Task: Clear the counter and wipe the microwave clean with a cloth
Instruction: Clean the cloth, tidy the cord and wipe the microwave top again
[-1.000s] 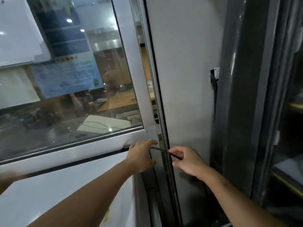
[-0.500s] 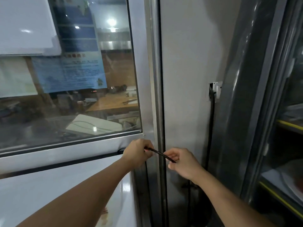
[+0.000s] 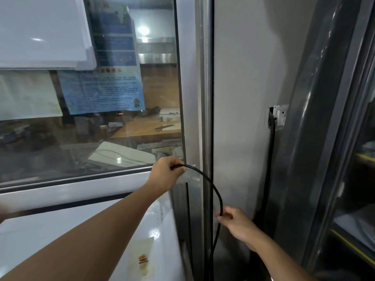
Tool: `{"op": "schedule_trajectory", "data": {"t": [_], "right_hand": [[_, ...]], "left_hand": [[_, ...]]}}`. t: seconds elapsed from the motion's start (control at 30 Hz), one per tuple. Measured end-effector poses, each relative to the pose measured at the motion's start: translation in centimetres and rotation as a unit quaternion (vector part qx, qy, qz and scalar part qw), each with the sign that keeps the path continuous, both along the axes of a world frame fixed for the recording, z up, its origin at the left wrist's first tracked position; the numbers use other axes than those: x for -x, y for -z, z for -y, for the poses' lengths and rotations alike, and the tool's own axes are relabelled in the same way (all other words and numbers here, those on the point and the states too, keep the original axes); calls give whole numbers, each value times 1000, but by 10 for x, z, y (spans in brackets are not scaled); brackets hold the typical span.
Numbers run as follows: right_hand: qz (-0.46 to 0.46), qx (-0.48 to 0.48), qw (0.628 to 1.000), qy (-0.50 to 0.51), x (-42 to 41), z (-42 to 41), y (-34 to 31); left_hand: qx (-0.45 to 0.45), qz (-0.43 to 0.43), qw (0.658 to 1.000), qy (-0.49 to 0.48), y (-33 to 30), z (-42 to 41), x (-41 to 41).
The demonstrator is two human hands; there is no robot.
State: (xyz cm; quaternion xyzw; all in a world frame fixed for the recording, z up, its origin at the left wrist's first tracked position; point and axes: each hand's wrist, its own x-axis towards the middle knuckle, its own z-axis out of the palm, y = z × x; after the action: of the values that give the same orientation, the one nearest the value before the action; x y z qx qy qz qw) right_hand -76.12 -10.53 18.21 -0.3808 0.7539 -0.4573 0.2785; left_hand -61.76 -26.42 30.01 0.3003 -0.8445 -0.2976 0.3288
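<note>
Two hands grip one black cable [image 3: 211,185]: left hand [image 3: 165,173] high, right hand [image 3: 236,222] low, cable arching downward.

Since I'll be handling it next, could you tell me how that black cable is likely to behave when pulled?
The cable arcs smoothly between the left hand and right hand, so it is probably springy, not limp. It looks thin, so likely light. Below the right hand it hangs loose and may swing.

Below the left hand [image 3: 165,175] lies a glossy white surface [image 3: 60,236]. A small printed wrapper [image 3: 142,258] rests flat on it, beneath the forearm.
</note>
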Motion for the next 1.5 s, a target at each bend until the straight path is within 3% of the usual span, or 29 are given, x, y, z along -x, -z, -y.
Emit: {"op": "schedule_trajectory", "data": {"t": [0.2,0.4,0.57,0.73,1.07,1.27,1.5], "right_hand": [[-45,82,992,80,10,-18,-27],[-96,130,980,114,16,-37,-87],[-215,126,963,100,9,-51,-139],[-258,103,956,90,4,-64,-163],[-79,-6,996,38,-6,-67,-100],[1,97,988,121,-24,-61,-100],[-63,131,978,147,-26,-110,-173]], "left_hand": [[1,-11,1000,-10,0,-11,-2],[57,-4,997,52,-28,-42,12],[105,6,990,95,-52,-75,25],[73,-15,992,101,-67,-88,30],[-41,-122,987,93,-87,-76,5],[-78,-166,981,66,-93,-67,-18],[-49,-150,984,87,-106,-78,-36]]}}
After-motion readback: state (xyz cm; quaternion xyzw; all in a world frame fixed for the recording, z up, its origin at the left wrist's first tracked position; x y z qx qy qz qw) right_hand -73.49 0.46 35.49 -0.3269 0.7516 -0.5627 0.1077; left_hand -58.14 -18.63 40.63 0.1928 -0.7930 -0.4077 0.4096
